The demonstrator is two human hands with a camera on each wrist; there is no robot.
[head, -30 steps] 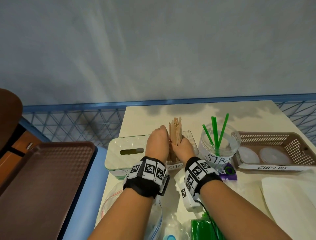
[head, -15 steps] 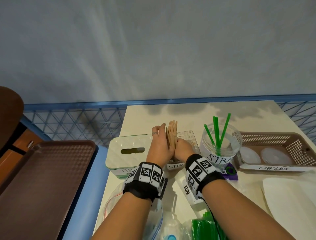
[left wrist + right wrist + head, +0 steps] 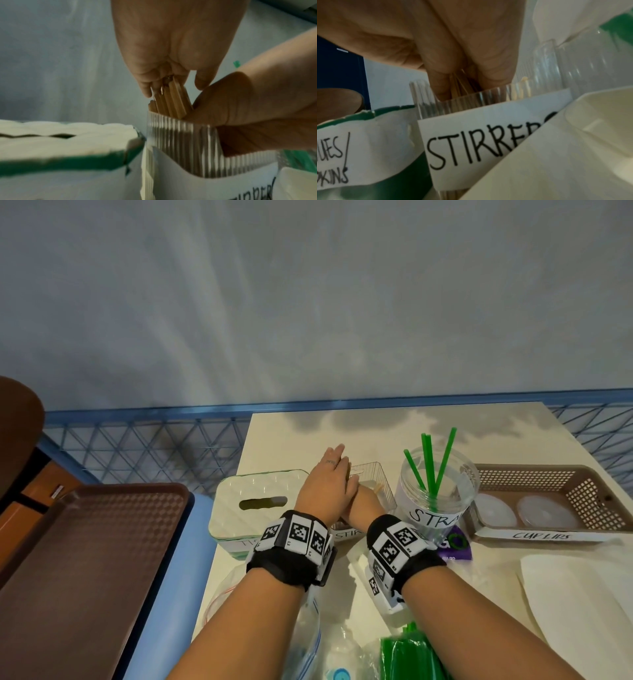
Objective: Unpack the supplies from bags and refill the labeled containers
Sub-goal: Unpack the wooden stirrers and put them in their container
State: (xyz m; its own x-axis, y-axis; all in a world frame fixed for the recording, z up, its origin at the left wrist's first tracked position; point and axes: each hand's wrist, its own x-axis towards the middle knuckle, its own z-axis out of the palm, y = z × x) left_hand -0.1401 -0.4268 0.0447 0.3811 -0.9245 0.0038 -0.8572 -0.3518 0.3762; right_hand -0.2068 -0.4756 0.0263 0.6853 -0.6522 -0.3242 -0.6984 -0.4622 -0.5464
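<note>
Brown tray (image 3: 85, 559) left of table (image 3: 291, 436); blue mesh fence (image 3: 154, 446) behind.

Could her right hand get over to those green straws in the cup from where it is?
Probably yes. The right hand is beside the straw cup, nothing between them, but it holds wooden stirrers in the stirrer container and must release them first.

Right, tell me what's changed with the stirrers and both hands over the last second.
The wooden stirrers have gone down into the clear stirrer container; a second ago they stood well above its rim. The left hand has opened from a curled grip to straight fingers laid flat against the bundle. The right hand still holds the stirrers, now lower. Tissue box, straw cup and lid basket stayed put.
</note>
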